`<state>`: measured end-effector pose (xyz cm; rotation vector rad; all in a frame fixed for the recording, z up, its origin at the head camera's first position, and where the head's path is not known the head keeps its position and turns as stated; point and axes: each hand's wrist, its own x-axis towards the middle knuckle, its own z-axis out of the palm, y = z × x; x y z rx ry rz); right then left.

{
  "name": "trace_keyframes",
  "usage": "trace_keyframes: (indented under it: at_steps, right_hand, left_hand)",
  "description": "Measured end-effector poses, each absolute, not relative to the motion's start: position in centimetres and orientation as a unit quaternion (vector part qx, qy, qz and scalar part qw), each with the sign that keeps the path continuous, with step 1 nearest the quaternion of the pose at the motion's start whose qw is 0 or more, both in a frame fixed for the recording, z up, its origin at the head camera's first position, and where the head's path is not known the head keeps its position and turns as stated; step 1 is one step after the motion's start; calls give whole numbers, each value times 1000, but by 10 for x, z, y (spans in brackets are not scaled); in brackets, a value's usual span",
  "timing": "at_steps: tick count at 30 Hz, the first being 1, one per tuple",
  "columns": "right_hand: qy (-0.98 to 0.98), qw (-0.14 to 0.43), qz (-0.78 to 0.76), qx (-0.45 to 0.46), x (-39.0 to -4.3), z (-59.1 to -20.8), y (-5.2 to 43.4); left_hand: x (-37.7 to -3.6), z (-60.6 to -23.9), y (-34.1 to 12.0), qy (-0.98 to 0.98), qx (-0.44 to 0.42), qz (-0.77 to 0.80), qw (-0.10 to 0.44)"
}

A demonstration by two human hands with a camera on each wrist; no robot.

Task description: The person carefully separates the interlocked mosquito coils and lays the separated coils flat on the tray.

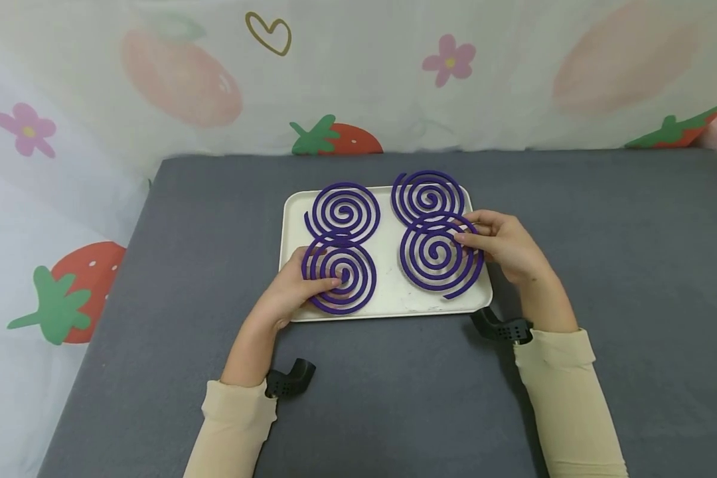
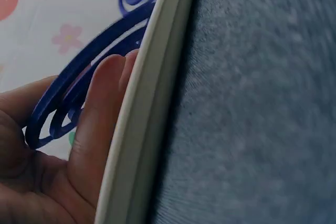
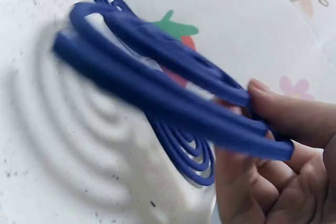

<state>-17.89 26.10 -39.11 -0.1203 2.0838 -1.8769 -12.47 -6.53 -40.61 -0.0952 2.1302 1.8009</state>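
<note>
A person sits at a grey table with both hands on a white tray that carries four purple spiral coils.

The left hand grips the near-left coil at its outer edge. In the left wrist view the thumb lies over the rings and the fingers curl beneath them, beside the tray's raised rim. The coil's far edge touches or slightly overlaps the far-left coil, which lies flat on the tray just beyond the left fingertips.

The right hand grasps the near-right coil at its right edge, fingers pinching the outer rings. In the right wrist view this coil is lifted and tilted above the tray, its fingertip-side edge raised, and its shadow falls on the white surface below. The far-right coil sits just past the right hand's fingertips, its near edge overlapped by the held coil.

Both forearms wear cream sleeves, and a black camera mount sits at each wrist. Beyond the hands, behind the table, hangs a pale cloth printed with strawberries, flowers and a heart.
</note>
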Motion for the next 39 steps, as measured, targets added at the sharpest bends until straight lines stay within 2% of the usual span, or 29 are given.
trace_keyframes:
  at_steps: [4, 7, 14, 20, 39]
  right_hand:
    - [774, 176, -606, -47, -179, -391, 261]
    - [803, 161, -573, -41, -179, -390, 262]
    - [821, 137, -554, -30, -180, -390, 264]
    - [819, 101, -565, -11, -181, -391, 267]
    - [803, 113, -586, -4, -186, -396, 274]
  left_hand:
    - [-126, -404, -68, 770, -47, 616, 158]
    - [-128, -402, -71, 789, -43, 595, 146]
    - [-129, -403, -76, 778, -22, 604, 169]
    - [-130, -402, -74, 801, -17, 581, 144]
    - [-131, -395, -79, 822, -19, 557, 113]
